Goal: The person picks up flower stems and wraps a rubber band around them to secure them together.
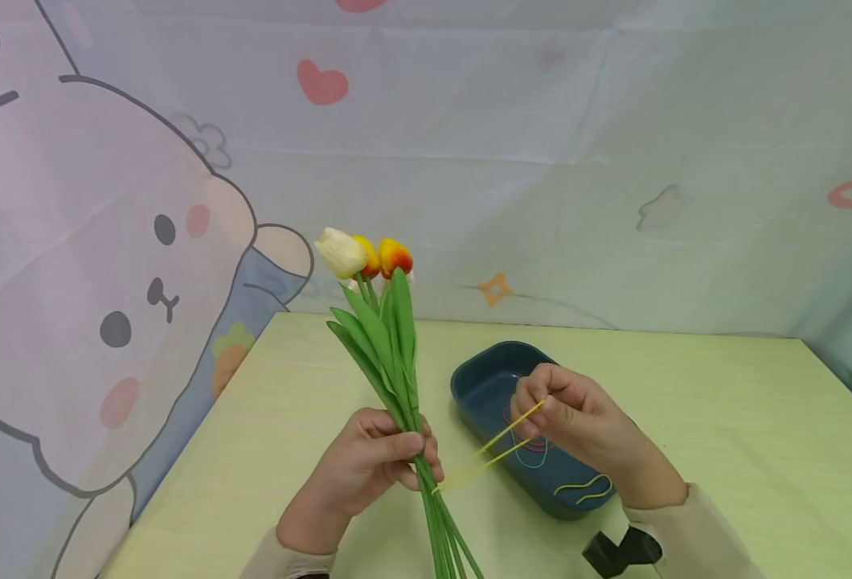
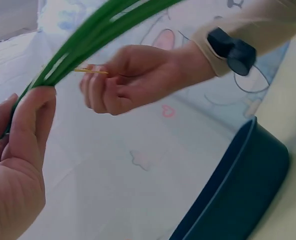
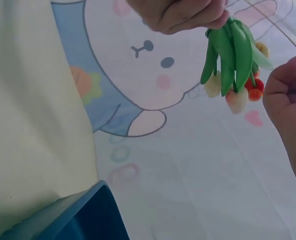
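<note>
A bunch of artificial tulips with white and orange-yellow heads and green leaves stands tilted over the table. My left hand grips its stems, thumb across the front. A yellow rubber band loops at the stems just below that hand and stretches up to the right. Its far end is pinched between thumb and fingers of my right hand, held above the box. In the left wrist view, the right hand pulls the band away from the stems. The right wrist view shows the flower heads hanging beyond the left hand.
A dark blue box stands on the pale table beneath the right hand. Inside lie loose bands, among them a yellow one. A black wrist camera sits on the right sleeve. A printed cloth hangs behind the table.
</note>
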`<state>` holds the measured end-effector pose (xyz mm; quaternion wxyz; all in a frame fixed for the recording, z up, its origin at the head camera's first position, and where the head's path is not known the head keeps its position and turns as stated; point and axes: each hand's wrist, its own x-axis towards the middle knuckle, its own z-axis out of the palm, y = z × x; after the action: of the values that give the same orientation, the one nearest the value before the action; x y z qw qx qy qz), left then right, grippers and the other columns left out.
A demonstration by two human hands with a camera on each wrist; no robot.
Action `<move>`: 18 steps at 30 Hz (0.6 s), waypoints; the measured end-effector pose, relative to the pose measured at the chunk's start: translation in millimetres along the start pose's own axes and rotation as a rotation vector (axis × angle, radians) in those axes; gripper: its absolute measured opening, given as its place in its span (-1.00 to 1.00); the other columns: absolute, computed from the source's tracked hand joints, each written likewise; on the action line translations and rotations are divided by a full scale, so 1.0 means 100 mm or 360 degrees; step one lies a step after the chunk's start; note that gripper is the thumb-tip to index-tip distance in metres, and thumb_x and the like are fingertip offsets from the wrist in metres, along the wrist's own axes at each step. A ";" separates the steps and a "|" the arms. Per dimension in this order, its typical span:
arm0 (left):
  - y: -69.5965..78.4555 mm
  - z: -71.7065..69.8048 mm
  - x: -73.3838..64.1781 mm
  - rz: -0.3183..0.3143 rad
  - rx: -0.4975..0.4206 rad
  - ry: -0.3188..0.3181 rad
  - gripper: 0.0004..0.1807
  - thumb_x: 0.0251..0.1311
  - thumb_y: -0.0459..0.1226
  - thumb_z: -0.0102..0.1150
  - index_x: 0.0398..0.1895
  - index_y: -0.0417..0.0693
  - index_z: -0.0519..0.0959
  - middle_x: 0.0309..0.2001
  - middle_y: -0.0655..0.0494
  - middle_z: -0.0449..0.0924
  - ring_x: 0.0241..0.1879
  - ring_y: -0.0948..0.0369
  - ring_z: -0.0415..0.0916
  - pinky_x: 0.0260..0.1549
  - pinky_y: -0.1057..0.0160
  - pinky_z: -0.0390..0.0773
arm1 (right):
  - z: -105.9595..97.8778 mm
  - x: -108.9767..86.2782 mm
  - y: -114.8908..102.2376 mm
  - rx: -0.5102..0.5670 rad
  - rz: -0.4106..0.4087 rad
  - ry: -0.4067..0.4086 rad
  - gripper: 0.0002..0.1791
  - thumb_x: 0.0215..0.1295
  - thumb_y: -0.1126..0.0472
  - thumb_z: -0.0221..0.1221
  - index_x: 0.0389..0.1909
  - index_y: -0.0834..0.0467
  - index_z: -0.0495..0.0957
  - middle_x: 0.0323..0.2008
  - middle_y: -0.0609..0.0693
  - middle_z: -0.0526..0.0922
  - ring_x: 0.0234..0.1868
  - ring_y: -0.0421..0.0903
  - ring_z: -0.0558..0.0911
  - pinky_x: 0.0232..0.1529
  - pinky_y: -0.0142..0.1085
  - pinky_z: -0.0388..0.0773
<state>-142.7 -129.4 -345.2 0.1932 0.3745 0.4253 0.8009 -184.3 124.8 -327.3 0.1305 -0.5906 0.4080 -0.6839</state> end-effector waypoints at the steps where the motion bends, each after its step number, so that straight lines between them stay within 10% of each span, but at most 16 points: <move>1: 0.03 0.00 0.00 0.0018 -0.0041 -0.0023 -0.76 0.26 -0.49 -0.15 -0.22 -0.19 0.57 -0.30 0.12 0.62 -0.28 0.20 0.61 -0.34 0.37 0.63 | 0.00 0.00 0.01 -0.0003 -0.0058 -0.0013 -0.89 0.38 0.41 -0.28 -0.35 0.31 0.18 -0.49 0.14 0.19 -0.43 -0.04 0.27 -0.50 -0.21 0.18; 9: 0.16 0.02 -0.04 0.0175 -0.0274 -0.0091 -0.75 0.31 -0.45 -0.21 -0.14 -0.20 0.52 -0.27 0.08 0.60 -0.24 0.18 0.58 -0.23 0.34 0.61 | -0.02 -0.13 -0.03 -0.0030 -0.0266 0.0075 -0.89 0.38 0.39 -0.26 -0.37 0.32 0.15 -0.52 0.09 0.13 -0.48 -0.04 0.16 -0.51 -0.24 0.06; 18: 0.15 0.06 -0.02 0.0321 -0.0621 -0.0091 -0.71 0.37 -0.40 -0.33 -0.09 -0.25 0.45 -0.23 0.02 0.59 -0.19 0.15 0.56 -0.15 0.40 0.57 | 0.32 -0.16 0.15 -0.1401 -0.0216 0.0122 -0.84 0.27 0.36 0.01 -0.50 0.21 0.31 -0.56 -0.07 0.29 -0.54 -0.27 0.27 -0.54 -0.55 0.28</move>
<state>-136.4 -136.4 -331.4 0.1929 0.3931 0.2170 0.8724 -155.2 113.4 -349.9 -0.1935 -0.5896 0.6251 -0.4734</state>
